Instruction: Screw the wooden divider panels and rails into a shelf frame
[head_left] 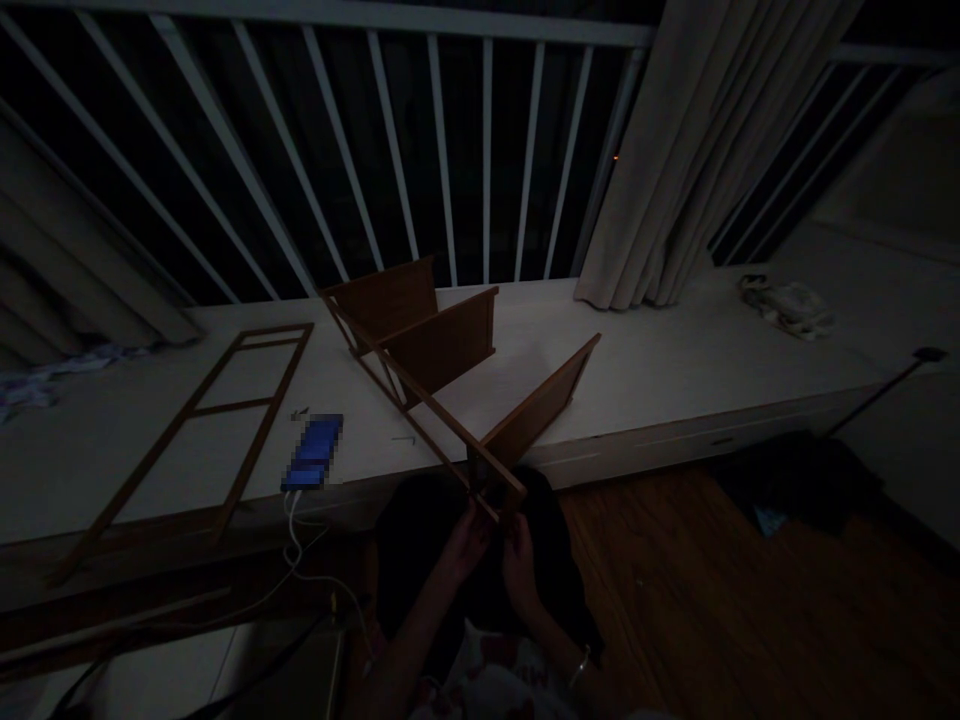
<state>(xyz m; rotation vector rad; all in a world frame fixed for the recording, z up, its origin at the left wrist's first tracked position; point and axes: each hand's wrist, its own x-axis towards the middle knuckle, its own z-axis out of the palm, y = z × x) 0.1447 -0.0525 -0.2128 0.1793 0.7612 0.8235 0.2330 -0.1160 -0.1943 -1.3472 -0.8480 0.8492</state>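
A brown wooden shelf unit (439, 345), one side frame with several boards joined to it, lies tilted on the white ledge. Its near end reaches over my lap. My left hand (468, 545) is closed at the frame's near end, fingers against the wood. Just to the right, my right hand (519, 560) is held with bent fingers below the frame's corner; what is in them is lost in the dark. A second wooden side frame (251, 445) lies to the left, partly over the ledge's front edge. Between the two sits a small L-shaped hex key (403, 440).
A phone (313, 452) with a white cable (296, 550) lies at the ledge's (652, 390) front edge, small hardware (298, 413) beside it. White railings (442, 170) and a curtain (667, 170) stand behind. Dark items (795, 485) lie on the wooden floor at right.
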